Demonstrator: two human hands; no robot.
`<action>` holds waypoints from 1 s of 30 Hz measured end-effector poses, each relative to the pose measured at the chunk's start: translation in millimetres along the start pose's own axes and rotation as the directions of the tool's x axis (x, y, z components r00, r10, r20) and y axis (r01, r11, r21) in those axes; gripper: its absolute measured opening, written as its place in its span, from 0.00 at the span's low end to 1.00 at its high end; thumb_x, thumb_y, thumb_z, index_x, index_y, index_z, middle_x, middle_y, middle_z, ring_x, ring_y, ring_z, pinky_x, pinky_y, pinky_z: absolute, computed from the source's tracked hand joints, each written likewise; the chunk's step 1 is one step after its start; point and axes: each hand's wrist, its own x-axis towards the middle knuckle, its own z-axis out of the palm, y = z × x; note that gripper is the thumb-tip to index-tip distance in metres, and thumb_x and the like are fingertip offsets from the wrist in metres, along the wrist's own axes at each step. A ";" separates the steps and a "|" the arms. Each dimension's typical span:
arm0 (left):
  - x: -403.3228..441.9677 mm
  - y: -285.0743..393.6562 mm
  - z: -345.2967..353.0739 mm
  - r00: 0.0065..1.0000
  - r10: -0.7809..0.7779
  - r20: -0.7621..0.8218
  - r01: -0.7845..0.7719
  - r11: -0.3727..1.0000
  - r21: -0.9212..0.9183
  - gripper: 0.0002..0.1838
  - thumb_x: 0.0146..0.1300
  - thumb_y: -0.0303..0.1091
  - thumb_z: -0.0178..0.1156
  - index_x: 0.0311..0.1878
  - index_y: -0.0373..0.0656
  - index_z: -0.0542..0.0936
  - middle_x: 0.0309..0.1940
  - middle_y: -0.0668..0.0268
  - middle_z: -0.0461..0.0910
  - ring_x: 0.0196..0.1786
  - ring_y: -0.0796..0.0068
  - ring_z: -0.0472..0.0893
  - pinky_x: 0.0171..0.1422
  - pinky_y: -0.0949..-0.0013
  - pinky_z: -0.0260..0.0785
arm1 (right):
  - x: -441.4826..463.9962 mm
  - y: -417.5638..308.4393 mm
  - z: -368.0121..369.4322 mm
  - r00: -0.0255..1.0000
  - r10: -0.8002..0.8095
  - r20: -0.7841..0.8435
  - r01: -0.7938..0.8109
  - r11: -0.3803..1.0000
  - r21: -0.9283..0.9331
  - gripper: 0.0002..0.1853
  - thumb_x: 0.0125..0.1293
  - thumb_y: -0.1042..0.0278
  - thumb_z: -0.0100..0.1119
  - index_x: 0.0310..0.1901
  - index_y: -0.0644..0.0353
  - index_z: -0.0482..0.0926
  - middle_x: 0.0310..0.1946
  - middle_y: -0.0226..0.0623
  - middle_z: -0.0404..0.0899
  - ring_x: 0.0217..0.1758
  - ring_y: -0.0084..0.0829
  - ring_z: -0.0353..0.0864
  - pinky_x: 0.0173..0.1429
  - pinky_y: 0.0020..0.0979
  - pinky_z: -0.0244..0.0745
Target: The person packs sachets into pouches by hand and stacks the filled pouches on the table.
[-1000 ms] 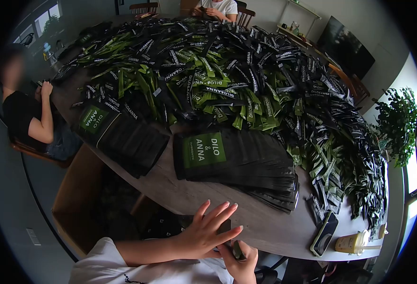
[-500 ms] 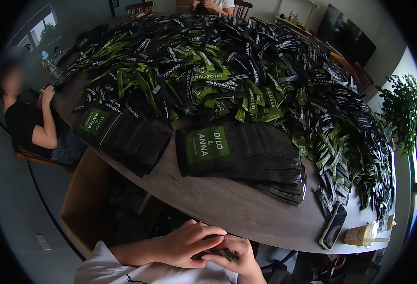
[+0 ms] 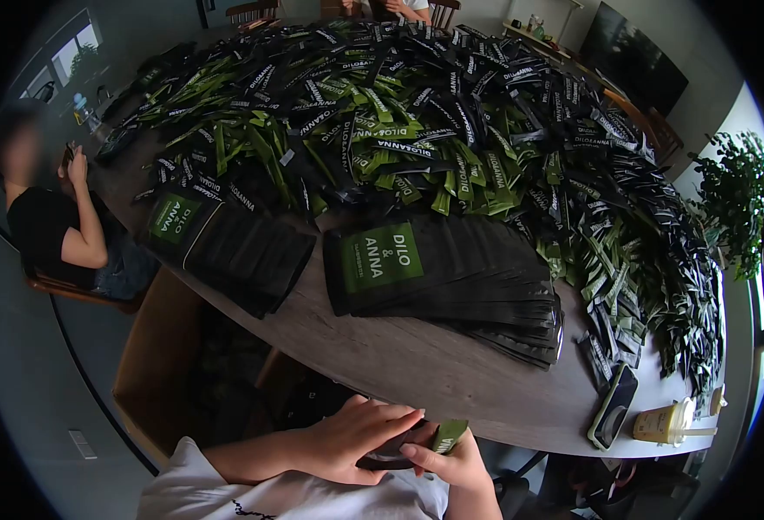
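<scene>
Near the bottom centre, in front of my shirt, my left hand (image 3: pixel 352 440) is closed around a dark pouch (image 3: pixel 391 452). My right hand (image 3: pixel 458 464) meets it from the right and pinches a green sachet (image 3: pixel 450 435) that sticks up between thumb and fingers. How far the sachet reaches into the pouch is hidden by my fingers. Beyond my hands, a fanned stack of black pouches (image 3: pixel 469 269) with a green label lies on the table (image 3: pixel 382 347). To its left lies a second, banded stack of pouches (image 3: pixel 235 251).
A large heap of green and black sachets (image 3: pixel 382 130) covers the table's far part. A phone (image 3: pixel 613 407) and a drink cup (image 3: pixel 659 423) lie at the right edge. An open cardboard box (image 3: pixel 152 355) is below left. Co-workers sit at left (image 3: pixel 61 217) and far side (image 3: pixel 399 10).
My left hand, spread a second ago, has closed around the dark pouch. The green sachet now shows upright in my right hand. The left co-worker's hands have risen slightly.
</scene>
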 end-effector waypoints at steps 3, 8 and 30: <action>2.0 1.1 6.0 0.998 0.031 0.049 -0.034 0.998 0.060 0.53 0.39 0.36 0.67 0.67 0.40 0.46 0.59 0.59 0.56 0.56 0.64 0.63 0.55 0.61 0.52 | 0.4 -2.8 -4.1 0.996 0.028 0.088 -0.010 0.979 -0.206 0.07 0.48 0.78 0.60 0.30 0.67 0.76 0.21 0.29 0.76 0.19 0.19 0.71 0.23 0.20 0.66; -0.2 -5.9 14.8 1.000 0.012 0.007 -0.013 0.942 0.336 0.50 0.40 0.35 0.66 0.66 0.40 0.49 0.55 0.62 0.62 0.53 0.68 0.66 0.51 0.62 0.54 | -0.6 -3.7 10.1 0.947 -0.243 -0.211 0.030 0.718 -0.696 0.09 0.46 0.76 0.57 0.33 0.65 0.76 0.19 0.44 0.75 0.23 0.38 0.78 0.29 0.28 0.71; 16.7 -3.0 27.6 0.963 -0.037 -0.267 0.091 0.977 0.192 0.56 0.34 0.41 0.68 0.66 0.37 0.46 0.56 0.54 0.58 0.54 0.59 0.64 0.51 0.57 0.55 | 9.5 -14.7 27.8 0.371 -0.862 -0.345 0.888 0.438 -0.139 0.16 0.70 0.54 0.30 0.33 0.58 0.60 0.29 0.34 0.70 0.28 0.30 0.74 0.37 0.34 0.75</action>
